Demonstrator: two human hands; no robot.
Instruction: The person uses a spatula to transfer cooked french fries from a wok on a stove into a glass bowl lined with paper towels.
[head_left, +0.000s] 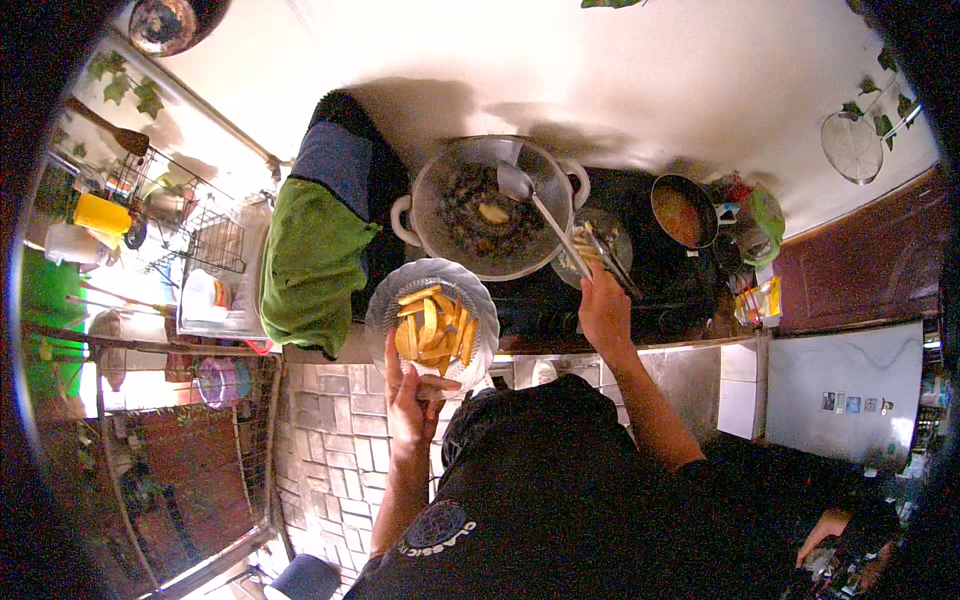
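My left hand (411, 405) holds up a scalloped clear glass bowl (382, 300) by its near side. Several yellow fried sticks, like potato fries (431, 330), lie in it. The bowl is just in front of a large two-handled metal pot (491, 266) on the stove. Gripped by its handle in my right hand (606, 307) is a long metal spoon (551, 214), its head over the pot. Dark bubbling liquid, probably oil, fills the pot's bottom, with one yellow piece (493, 214) in it. Partly behind my right hand sits a glass plate (619, 232) with pale pieces and a dark-handled utensil.
A small frying pan (682, 214) with brownish contents stands right on the dark stove (525, 307). Green and blue cloths (315, 247) drape left of the pot, beside a sink (255, 300) and wire rack (214, 240). Another person's hand (821, 536) shows at lower right.
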